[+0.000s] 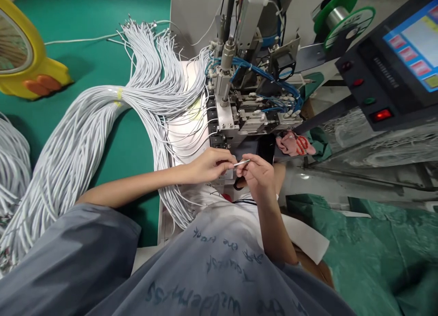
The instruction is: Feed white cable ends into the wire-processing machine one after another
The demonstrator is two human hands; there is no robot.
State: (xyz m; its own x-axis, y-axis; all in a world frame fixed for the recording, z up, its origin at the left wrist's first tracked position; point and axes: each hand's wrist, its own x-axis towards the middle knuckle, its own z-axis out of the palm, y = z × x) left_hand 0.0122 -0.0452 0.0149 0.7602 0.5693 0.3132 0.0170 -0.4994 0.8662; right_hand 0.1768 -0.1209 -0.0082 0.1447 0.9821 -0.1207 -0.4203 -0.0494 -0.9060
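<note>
My left hand (pixel 208 164) and my right hand (pixel 258 172) meet just in front of a small metal machine (pixel 239 111) with blue tubing. Both pinch the same thin white cable end (pixel 242 163), which spans the gap between their fingertips. A big bundle of white cables (pixel 102 120) fans across the green table mat (pixel 85 65) to the left, its loose ends reaching the white plate (pixel 186 133) beside the machine.
A control box (pixel 393 74) with a touchscreen, a red lit switch and buttons stands at the right. A green wire spool (pixel 342 15) sits behind the machine. A yellow fan (pixel 20 56) is at far left. Green cloth (pixel 376 256) lies at lower right. Red-handled scissors (pixel 301 145) rest beside the machine.
</note>
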